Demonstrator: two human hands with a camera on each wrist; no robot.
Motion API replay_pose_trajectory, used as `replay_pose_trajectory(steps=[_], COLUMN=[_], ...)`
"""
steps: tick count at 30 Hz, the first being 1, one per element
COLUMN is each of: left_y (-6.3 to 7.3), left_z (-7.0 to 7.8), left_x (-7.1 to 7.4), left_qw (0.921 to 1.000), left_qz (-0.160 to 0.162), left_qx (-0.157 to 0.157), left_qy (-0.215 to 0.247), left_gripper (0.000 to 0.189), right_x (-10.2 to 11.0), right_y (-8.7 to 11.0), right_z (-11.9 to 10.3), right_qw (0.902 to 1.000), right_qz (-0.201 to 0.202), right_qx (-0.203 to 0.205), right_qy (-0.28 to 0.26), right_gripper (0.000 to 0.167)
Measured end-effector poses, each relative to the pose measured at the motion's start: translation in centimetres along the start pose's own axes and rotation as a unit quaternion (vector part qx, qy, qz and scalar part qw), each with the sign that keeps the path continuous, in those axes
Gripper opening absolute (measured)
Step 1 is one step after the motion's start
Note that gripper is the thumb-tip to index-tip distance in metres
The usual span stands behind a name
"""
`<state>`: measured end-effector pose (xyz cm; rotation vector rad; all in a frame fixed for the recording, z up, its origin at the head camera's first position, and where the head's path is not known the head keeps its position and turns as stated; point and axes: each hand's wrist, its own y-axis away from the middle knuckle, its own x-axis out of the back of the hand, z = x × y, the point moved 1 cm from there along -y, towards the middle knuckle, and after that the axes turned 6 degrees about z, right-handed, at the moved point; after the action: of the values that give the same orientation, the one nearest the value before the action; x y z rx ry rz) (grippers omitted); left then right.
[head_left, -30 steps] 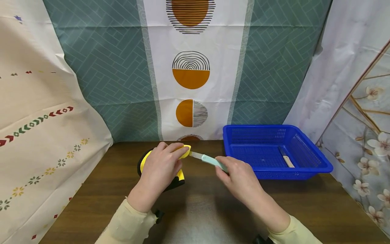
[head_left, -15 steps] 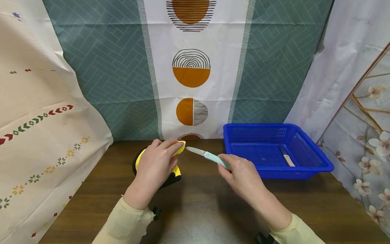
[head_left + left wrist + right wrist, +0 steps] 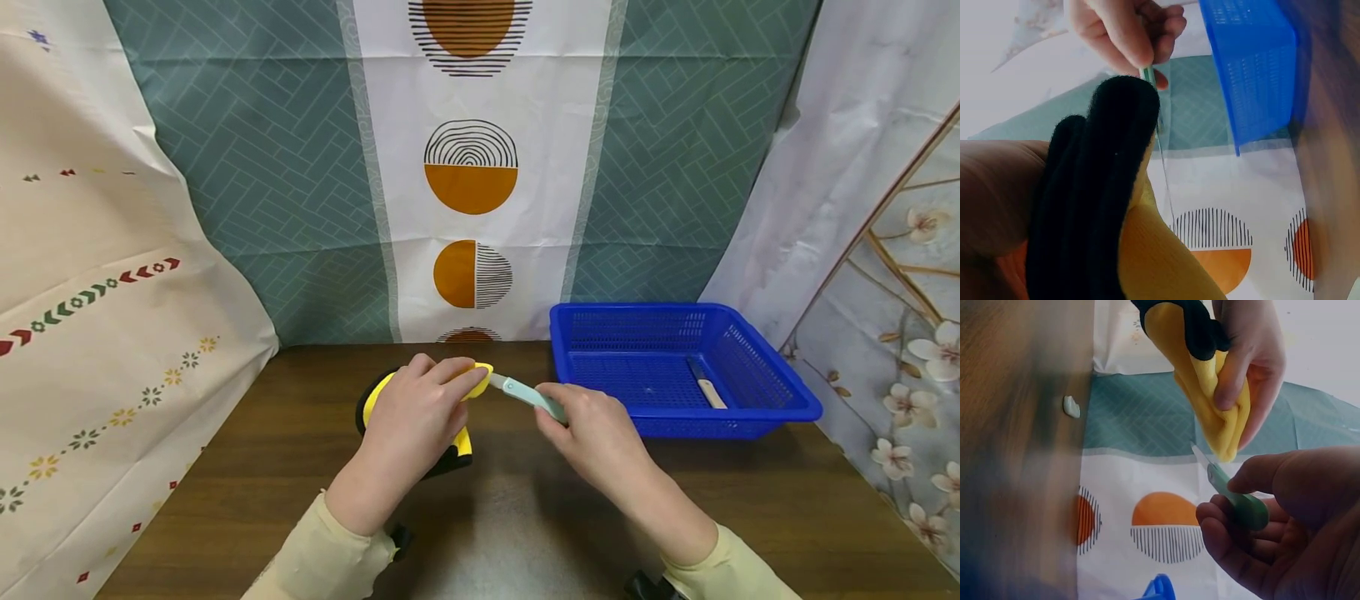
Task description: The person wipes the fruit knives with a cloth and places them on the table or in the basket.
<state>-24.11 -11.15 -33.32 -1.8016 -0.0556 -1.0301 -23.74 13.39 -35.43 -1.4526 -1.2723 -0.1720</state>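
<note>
My left hand [image 3: 420, 417] grips a folded yellow cloth [image 3: 480, 380] with thick black edging, held above the table. In the left wrist view the black edging [image 3: 1110, 156] fills the front. My right hand [image 3: 596, 429] holds a folding knife [image 3: 528, 394] by its mint-green handle, thumb along one side and fingers curled beneath. Its blade [image 3: 497, 381] is out and points left at the cloth's folded end, which hides the tip in the head view. From the right wrist, the blade [image 3: 1198, 455] shows alongside the cloth's lower end [image 3: 1225, 447].
A blue plastic basket [image 3: 723, 423] stands at the table's back right. Inside lies another knife [image 3: 707, 387] with a cream handle. A small whitish lump [image 3: 1071, 406] sits on the wooden table [image 3: 495, 533]. Patterned curtains hang behind and at both sides.
The left hand first drew the cloth leftward off the blade, baring it, then brought it back right over the blade. The right hand with the knife has hardly moved.
</note>
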Motion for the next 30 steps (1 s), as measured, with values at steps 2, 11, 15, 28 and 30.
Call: replay_pose_trajectory(steps=[2, 11, 15, 28, 30], left_y=[0.0, 0.0, 0.0, 0.2, 0.2], left_z=[0.2, 0.8, 0.8, -0.1, -0.3], left_x=[-0.1, -0.5, -0.6, -0.4, -0.4], left_qw=[1.0000, 1.0000, 0.9999, 0.9999, 0.9999], left_qz=[0.001, -0.005, -0.008, -0.008, -0.005], left_qx=[-0.002, -0.008, -0.010, -0.002, -0.001], left_qy=[0.000, 0.000, -0.002, -0.015, -0.016], left_gripper=[0.047, 0.047, 0.047, 0.046, 0.045], right_x=[0.0, 0.0, 0.0, 0.1, 0.1], right_y=[0.0, 0.1, 0.1, 0.2, 0.2], right_z=[0.0, -0.3, -0.4, -0.5, -0.5], right_qw=[1.0000, 0.9999, 0.9999, 0.9999, 1.0000], right_qz=[-0.001, -0.013, -0.011, -0.006, -0.004], right_qx=[-0.001, -0.002, 0.001, 0.007, 0.008], right_qy=[0.000, -0.005, -0.004, -0.003, -0.003], right_gripper=[0.023, 0.021, 0.020, 0.021, 0.021])
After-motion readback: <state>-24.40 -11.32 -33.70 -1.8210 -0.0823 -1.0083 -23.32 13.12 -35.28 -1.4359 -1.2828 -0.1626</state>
